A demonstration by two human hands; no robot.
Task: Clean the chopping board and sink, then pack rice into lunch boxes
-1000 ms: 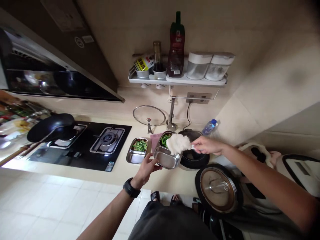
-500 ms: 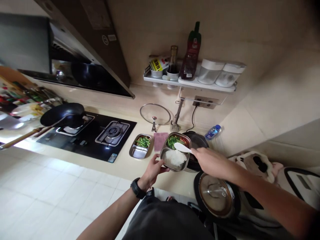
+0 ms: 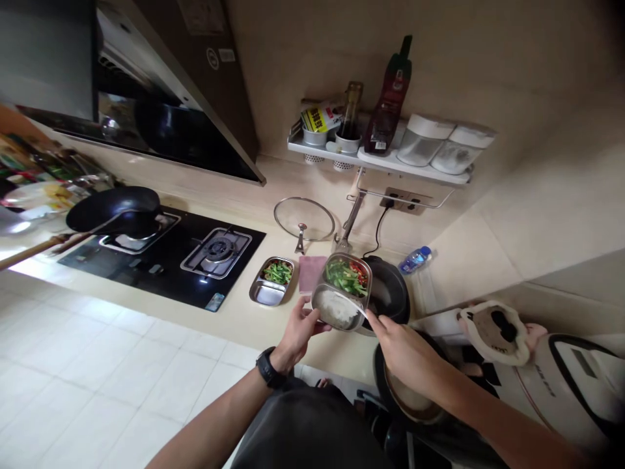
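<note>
The left hand (image 3: 297, 329) is holding a two-part metal tray (image 3: 321, 287) by its near left corner, the thumb resting along the rim and the fingers curling beneath, so the tray is hovering, slightly tilted, above the counter (image 3: 336, 355) and in front of the black pot (image 3: 400, 286). The right hand (image 3: 398, 345) is closing narrowly around the handle of a pale serving spoon (image 3: 360, 308), whose blade is reaching over the white rice (image 3: 334, 309) in the tray's nearer compartment; blur is hiding whether it is touching the grains. Green vegetables with red pieces (image 3: 344, 275) are filling the farther compartment. A black watch (image 3: 269, 368) is circling the left wrist. To the left of the held tray, a second metal tray (image 3: 266, 296) is sitting on the counter, its farther compartment holding green vegetables too, and a pink cloth (image 3: 310, 272) is lying between the two. Behind them a glass lid (image 3: 303, 210) is leaning against the wall, while a bottle with a blue cap (image 3: 414, 260) is lying beyond the pot. Farther left, a dark wok (image 3: 112, 208) is resting on the far-side burner of the black stove (image 3: 188, 290)
</note>
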